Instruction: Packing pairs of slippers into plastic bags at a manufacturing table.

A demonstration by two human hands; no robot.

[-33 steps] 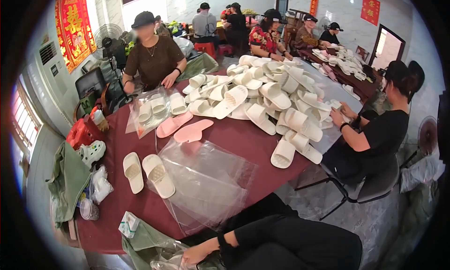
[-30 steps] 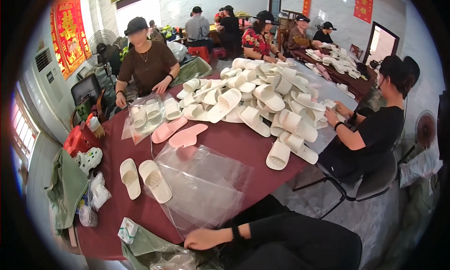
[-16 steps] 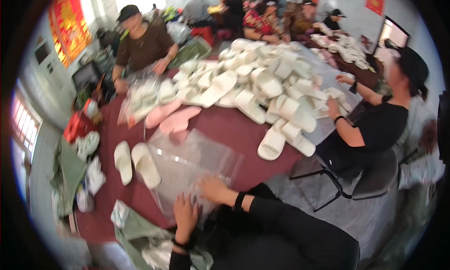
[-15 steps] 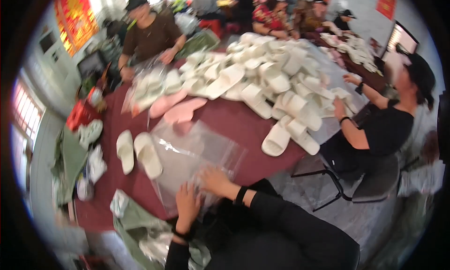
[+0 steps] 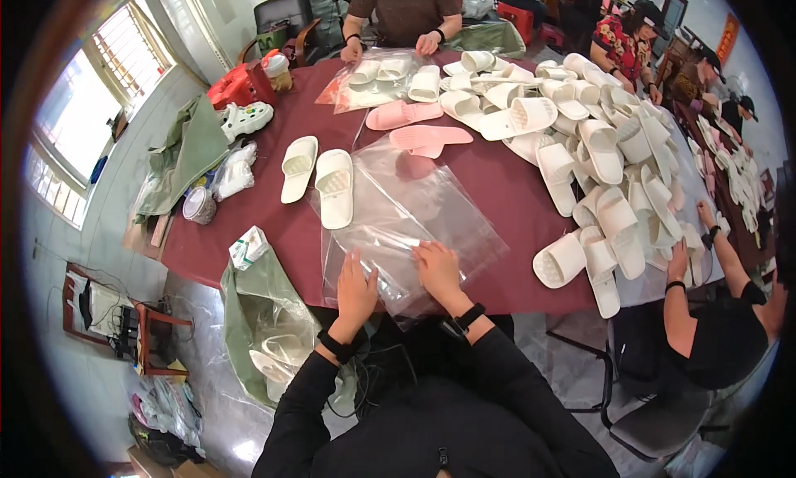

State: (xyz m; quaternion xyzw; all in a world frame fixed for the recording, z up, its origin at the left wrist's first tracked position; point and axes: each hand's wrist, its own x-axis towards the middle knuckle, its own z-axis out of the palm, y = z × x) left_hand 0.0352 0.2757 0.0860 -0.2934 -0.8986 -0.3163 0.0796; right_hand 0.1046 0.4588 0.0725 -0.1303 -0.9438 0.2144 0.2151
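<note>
Clear plastic bags (image 5: 452, 208) lie flat in an overlapping stack at the near edge of the table. My left hand (image 5: 356, 287) rests on their near left part, fingers stretched out. To its right, my right hand (image 5: 439, 269) touches the same plastic with its fingers extended. Neither hand is closed round anything. Just beyond my left hand sits a pair of white slippers, the right slipper (image 5: 335, 192) overlapping the plastic and the left slipper (image 5: 299, 169) beside it. Farther off are two pink slippers (image 5: 404, 115), one at the far corner of the bags.
A big heap of white slippers (image 5: 601, 146) covers the table's right side. Across the dark red tablecloth (image 5: 265, 204), a person (image 5: 404, 14) handles bagged slippers. Another person (image 5: 721, 329) sits at the right. An open green sack (image 5: 265, 312) hangs at the near left, by a small box (image 5: 249, 247).
The view has swung left, so the table appears farther right. My hands are wider apart on the plastic. The slippers near me look unmoved on the table.
</note>
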